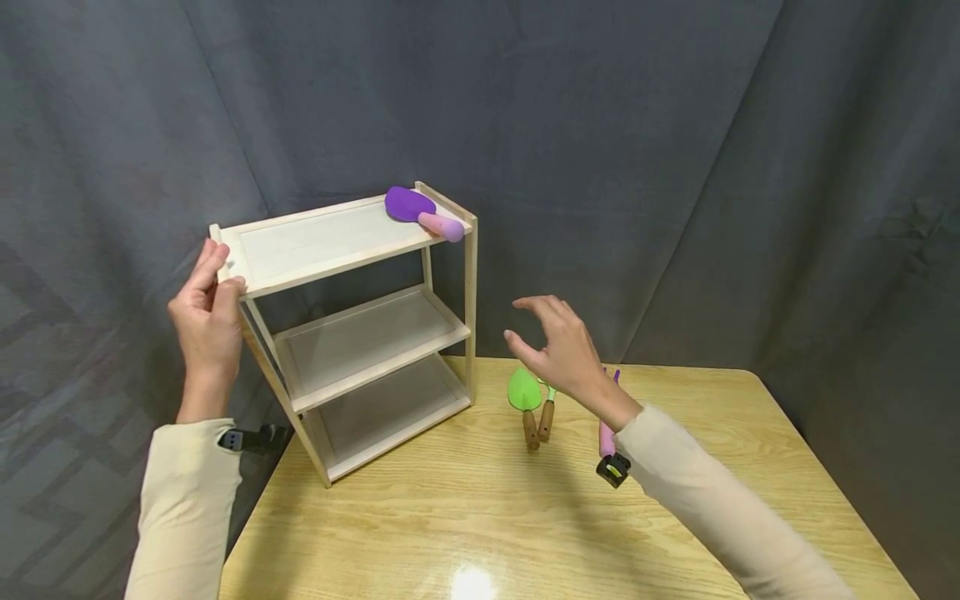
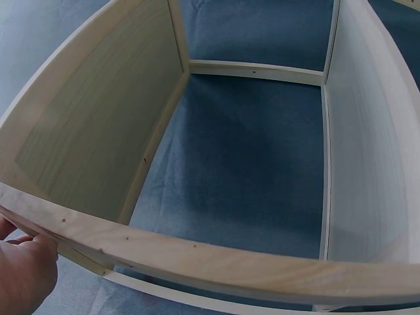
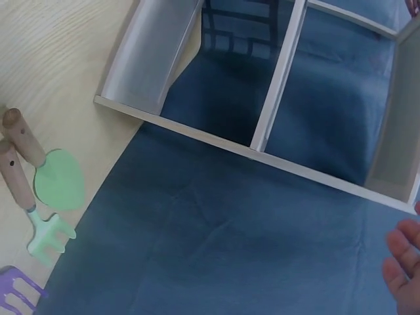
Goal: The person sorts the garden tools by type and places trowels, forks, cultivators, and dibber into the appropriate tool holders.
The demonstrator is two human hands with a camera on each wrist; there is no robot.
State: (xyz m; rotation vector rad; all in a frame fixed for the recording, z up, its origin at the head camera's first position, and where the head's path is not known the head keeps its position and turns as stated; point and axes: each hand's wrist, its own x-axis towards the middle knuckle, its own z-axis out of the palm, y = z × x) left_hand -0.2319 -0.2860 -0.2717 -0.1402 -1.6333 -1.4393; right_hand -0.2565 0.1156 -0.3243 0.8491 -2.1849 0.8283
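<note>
A light wooden three-tier shelf (image 1: 307, 242) stands at the left of the table. My left hand (image 1: 208, 321) pinches the left end of its top tier, thumb in front and fingers behind; in the left wrist view its curled fingers (image 2: 29, 262) lie against the wooden edge. On the top tier's right end rests a toy trowel (image 1: 410, 204) with a purple blade and pink handle. Holding nothing, my right hand (image 1: 558, 346) hovers to the shelf's right with loosely bent fingers, thumb apart.
Right of the shelf, a green trowel (image 1: 524, 390) and a pale green hand rake (image 3: 49, 236), both wooden-handled, lie on the table (image 1: 420, 517). Beside them is a purple hand rake (image 3: 13, 282) with a pink handle (image 1: 606, 437), partly behind my right wrist. Dark grey curtains (image 1: 600, 125) surround the table.
</note>
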